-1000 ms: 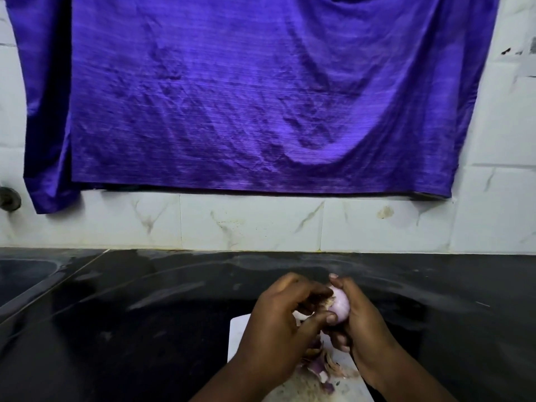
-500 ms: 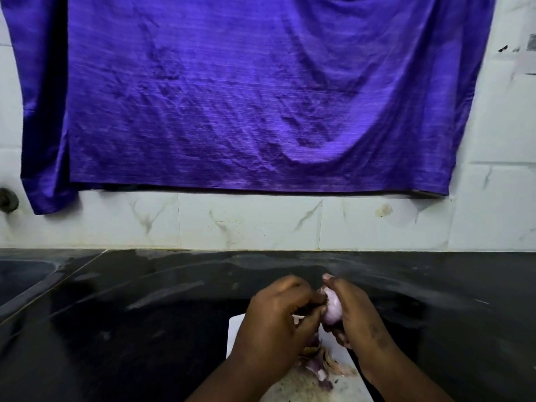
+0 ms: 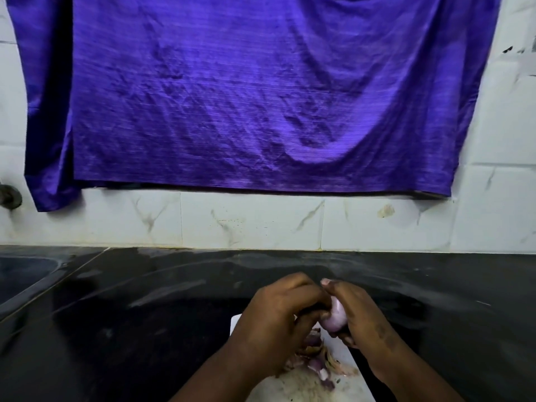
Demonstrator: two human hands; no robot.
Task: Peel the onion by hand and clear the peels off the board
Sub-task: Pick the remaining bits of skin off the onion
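Gripping pale onion [image 3: 335, 316] upright (long axis vertical), both hands, above board [image 3: 345, 355]

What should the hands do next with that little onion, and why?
Probably pull off whatever skin the left hand is pinching and drop it. The small pale pink onion is held up in the right hand and already looks smooth, while loose purple and brown onion peels lie below on the white cutting board.
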